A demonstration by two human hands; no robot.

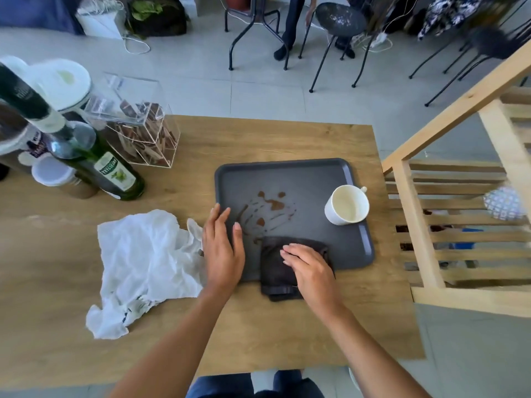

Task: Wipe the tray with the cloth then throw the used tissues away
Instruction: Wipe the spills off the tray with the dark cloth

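Note:
A dark grey tray (310, 173) lies on the wooden table, with brown smears (270, 209) across its middle. A folded dark cloth (275, 268) rests half on the tray's near edge, half on the table. My right hand (309, 267) lies flat on top of the cloth, fingers together. My left hand (222, 248) rests flat on the tray's near left corner, fingers spread, holding nothing. Crumpled white tissues (143, 265) lie on the table just left of the tray, touching my left hand.
A white cup (347, 205) stands on the tray's right side. At the table's far left are a green bottle (112, 170), a clear box (143, 133) and white containers (61, 81). A slatted wooden rack (459, 225) stands to the right. Chairs and a person's legs are beyond.

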